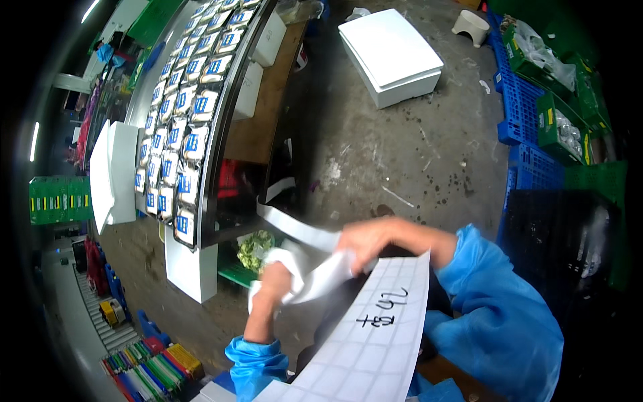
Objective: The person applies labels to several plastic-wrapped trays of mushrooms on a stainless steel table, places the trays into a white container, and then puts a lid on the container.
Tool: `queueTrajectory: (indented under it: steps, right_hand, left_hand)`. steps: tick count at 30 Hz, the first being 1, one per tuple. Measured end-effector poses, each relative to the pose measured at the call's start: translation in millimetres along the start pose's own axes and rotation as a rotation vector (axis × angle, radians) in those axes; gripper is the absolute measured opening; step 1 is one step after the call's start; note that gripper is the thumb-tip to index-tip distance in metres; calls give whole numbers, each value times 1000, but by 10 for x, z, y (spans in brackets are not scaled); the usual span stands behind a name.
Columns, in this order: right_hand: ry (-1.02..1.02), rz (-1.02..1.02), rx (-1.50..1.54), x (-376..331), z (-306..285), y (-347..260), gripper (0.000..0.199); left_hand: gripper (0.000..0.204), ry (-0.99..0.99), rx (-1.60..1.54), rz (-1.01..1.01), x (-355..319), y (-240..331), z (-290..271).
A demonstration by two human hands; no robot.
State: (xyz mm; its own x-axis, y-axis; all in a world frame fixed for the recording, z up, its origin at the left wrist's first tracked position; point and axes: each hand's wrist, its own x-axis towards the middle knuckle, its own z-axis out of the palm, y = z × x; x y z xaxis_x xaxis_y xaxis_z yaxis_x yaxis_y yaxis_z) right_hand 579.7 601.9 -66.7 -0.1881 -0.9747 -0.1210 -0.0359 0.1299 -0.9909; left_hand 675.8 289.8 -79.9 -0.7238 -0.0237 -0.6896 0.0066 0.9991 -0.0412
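My left hand [272,285] is closed on a crumpled part of a white paper strip [301,228]. Fingers of my right hand [365,242] are bent round the same strip a little farther right, blurred by motion. From between the hands the strip trails away toward the far left, its end hanging by the table. Close to me, below my right hand, lies a white sheet of labels [362,335] with a grid of pale lines and black handwriting. Blue sleeves cover both forearms.
On the left, a metal table [213,134] bears rows of packed white items with blue labels. Leafy greens [255,249] sit in a green crate beneath its near end. A white foam box [392,57] stands on the floor ahead; blue pallets [521,110] with green crates line the right.
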Motion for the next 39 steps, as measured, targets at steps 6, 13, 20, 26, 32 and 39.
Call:
queueTrajectory:
  steps: [6,13,20,26,32,39]
  right_hand:
    - [120,161,518,-58,247,-18,28]
    - [52,208,-213,201,-16,146,30]
    - [-266,225,296,296,523,429,41]
    - [207,194,4,609,-58,319,35]
    - [174,26,1539,736,605,745,80]
    - [808,363,912,930,406,190,58]
  left_hand:
    - [32,509,-1363,254,98,-626,128]
    - [34,191,-764,112,-242,-101,251]
    - [27,456,-208,55,372,-158,268]
    - [36,-203,-1262,272,-67,662,323]
    - [39,665,-1223,403,451,247,387]
    - [47,604,-1241,272,569,954,178]
